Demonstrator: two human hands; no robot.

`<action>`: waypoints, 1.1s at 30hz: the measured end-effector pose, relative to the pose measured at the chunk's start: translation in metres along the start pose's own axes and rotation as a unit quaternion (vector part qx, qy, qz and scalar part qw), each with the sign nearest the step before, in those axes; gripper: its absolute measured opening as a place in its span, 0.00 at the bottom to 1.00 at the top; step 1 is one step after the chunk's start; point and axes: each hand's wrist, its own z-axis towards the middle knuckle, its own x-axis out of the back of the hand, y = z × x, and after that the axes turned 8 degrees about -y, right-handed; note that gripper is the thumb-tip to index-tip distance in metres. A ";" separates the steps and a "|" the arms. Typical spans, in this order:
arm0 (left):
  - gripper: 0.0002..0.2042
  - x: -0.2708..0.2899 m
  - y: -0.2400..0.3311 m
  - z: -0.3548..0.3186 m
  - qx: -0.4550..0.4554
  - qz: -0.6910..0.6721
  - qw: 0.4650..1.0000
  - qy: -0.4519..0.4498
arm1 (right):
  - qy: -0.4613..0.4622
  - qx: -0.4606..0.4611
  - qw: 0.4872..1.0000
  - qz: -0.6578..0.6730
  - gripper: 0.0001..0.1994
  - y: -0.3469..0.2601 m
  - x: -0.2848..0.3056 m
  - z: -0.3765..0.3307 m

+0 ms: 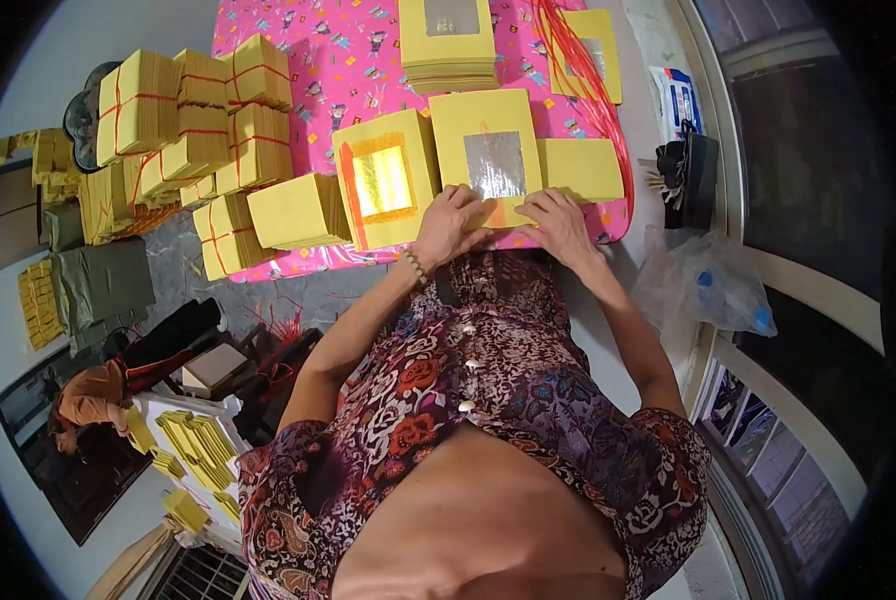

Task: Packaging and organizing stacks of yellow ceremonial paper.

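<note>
A stack of yellow joss paper with a silver square (496, 165) lies in front of me at the near edge of the table. My left hand (452, 226) grips its near left corner, fingers bent over the top sheet. At the near right corner, my right hand (560, 222) holds the same stack, fingers curled on the edge. Both thumbs are close to its near side. Left of it, touching or nearly so, is a stack with a gold square (383, 182) and an orange border. A plain yellow stack (580, 168) sits just to the right.
Another silver-square stack (448, 50) stands farther back on the pink patterned tablecloth (343, 60). Bundles tied with red string (138, 105) are piled at left. Loose red strings (593, 90) hang at right, near a plastic bag (708, 280). Another person (93, 395) is at lower left.
</note>
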 end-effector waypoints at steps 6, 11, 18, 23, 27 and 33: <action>0.11 -0.001 -0.006 -0.001 0.009 -0.073 0.997 0.038 | -0.030 -0.002 0.997 0.071 0.08 0.010 0.002 0.004; 0.08 -0.001 -0.004 -0.001 0.039 -0.081 0.995 0.041 | -0.047 -0.020 0.994 0.094 0.06 0.009 0.008 0.010; 0.08 0.000 -0.001 -0.001 0.045 -0.071 0.996 0.044 | -0.049 -0.027 0.994 0.097 0.05 0.008 0.008 0.011; 0.08 0.001 0.000 0.000 0.054 -0.062 0.996 0.038 | -0.054 -0.032 0.992 0.106 0.06 0.008 0.009 0.012; 0.08 0.000 0.000 0.000 0.057 -0.063 0.996 0.041 | -0.055 -0.030 0.992 0.106 0.06 0.009 0.009 0.013; 0.09 0.000 -0.003 0.001 0.057 -0.054 0.996 0.035 | -0.067 -0.041 0.991 0.107 0.07 0.011 0.009 0.015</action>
